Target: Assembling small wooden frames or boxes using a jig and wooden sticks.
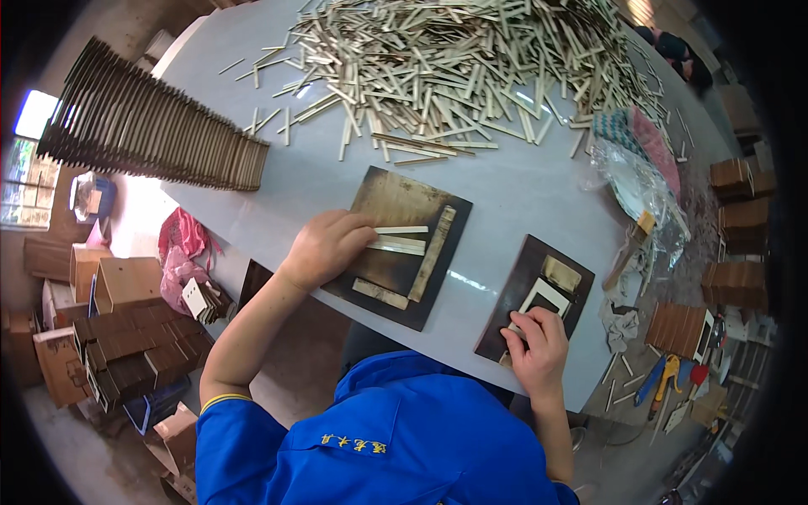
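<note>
My left hand (326,248) is closed round the left ends of a few thin pale wooden strips (402,242). They fan out slightly over a dark square board (396,189), which has wooden stop bars (433,252) fixed along its right and near edges. To the right, a smaller dark board (497,331) lies near the table's front edge. On it sits a small pale rectangular frame (551,295) with a dark opening, below a worn wooden block (561,273). My right hand (540,341) has its thumb and fingers pinched on the frame's near left side, partly covering it.
A large heap of loose wooden strips (471,67) covers the table's far side. At the left stands a long tall stack of thin wooden pieces (160,126). Clear plastic and cloth (635,168) and a brush (635,244) lie at the right; stacked brown pieces (677,328) stand beyond.
</note>
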A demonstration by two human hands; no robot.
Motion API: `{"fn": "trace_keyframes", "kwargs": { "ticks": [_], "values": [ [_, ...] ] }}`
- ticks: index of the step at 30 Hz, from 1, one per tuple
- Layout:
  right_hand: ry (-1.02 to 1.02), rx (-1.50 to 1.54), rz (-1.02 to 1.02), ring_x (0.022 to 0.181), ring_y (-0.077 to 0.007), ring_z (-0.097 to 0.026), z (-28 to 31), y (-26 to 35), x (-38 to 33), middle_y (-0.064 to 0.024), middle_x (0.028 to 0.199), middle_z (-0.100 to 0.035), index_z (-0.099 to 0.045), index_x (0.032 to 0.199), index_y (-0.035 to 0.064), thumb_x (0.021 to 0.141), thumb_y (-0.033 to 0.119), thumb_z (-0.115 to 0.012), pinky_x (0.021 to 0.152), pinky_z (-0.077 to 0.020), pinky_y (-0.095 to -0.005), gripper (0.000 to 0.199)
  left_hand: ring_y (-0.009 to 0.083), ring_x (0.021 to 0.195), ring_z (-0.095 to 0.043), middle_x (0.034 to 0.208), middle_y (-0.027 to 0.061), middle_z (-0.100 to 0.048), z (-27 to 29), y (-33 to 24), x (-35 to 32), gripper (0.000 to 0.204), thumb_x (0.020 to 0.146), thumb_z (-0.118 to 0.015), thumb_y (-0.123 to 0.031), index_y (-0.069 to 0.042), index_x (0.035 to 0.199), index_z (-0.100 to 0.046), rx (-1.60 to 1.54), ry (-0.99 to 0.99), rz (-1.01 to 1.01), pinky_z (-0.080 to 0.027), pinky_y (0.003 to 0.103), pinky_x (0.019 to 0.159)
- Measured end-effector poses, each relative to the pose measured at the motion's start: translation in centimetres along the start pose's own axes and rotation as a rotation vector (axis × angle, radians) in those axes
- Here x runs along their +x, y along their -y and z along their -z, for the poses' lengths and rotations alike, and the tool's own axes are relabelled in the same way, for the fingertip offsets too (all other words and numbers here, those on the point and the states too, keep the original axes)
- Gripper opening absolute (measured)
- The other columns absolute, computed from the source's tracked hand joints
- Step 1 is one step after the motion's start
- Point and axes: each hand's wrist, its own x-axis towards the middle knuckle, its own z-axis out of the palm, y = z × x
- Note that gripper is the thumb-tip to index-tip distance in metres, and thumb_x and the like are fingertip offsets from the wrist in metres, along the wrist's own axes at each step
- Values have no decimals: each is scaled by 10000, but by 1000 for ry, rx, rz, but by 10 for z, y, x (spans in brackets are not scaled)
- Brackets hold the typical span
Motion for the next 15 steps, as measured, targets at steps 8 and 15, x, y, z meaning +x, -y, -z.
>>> {"fn": "trace_keyframes", "kwargs": {
  "ticks": [8,15],
  "values": [
    [-43,-36,17,942,-265,-614,4,-9,-4,-71,1126,-650,-740,1107,62,815,145,-855,883,-519,-394,325,203,832,-648,1017,83,-717,-13,-9,-2,269,909,-733,37,-18,1172,-730,-434,-161,555,-535,296,786],
    [-68,-66,-79,1149,-298,-623,19,-20,-22,-85,1243,-660,-736,1106,64,824,155,-851,1028,-489,-436,318,213,877,-642,1061,107,-708,-17,-30,14,244,908,-719,61,0,1144,-727,-367,-313,456,-534,300,797]
  ]
}}
